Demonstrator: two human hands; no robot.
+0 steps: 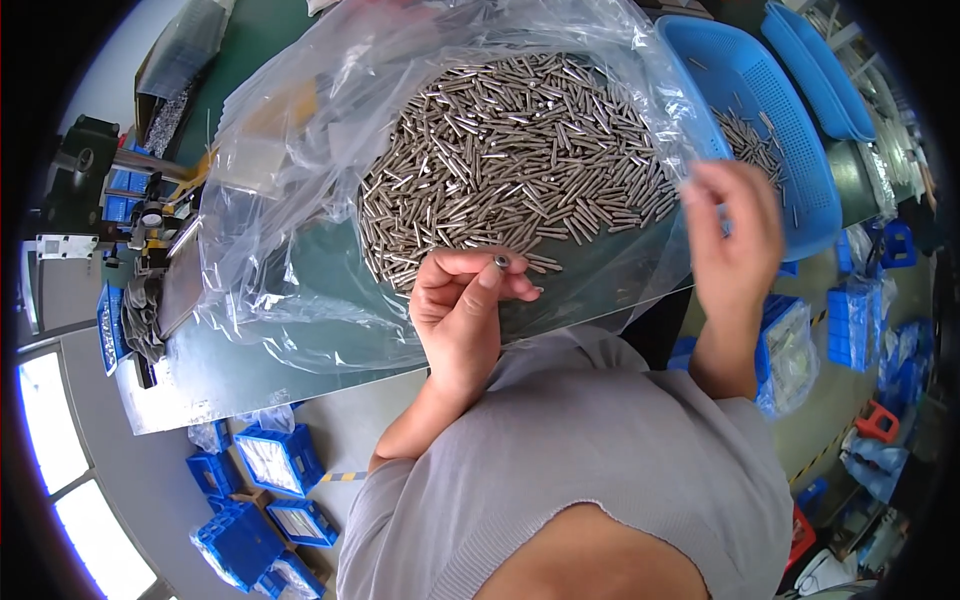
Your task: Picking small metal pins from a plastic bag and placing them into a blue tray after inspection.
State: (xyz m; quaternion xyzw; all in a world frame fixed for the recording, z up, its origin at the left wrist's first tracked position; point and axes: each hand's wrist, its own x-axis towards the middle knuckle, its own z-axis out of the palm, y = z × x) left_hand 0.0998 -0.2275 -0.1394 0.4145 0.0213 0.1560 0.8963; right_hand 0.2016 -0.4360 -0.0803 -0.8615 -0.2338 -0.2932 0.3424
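Between the thumb and fingers of my left hand is a small metal pin, seen end-on with a round, dark-centred tip. That hand is closed and hovers at the near edge of a large heap of metal pins. The heap lies spread on a clear plastic bag on the green table. My right hand is raised at the near left side of a blue perforated basket, which has some loose pins inside. Motion smears its fingers, so whether they hold anything is unclear.
A second blue basket stands beyond the first. Bench equipment occupies the table's left end, with dark gloves near it. Blue crates sit on the floor at lower left, and a red stool at right.
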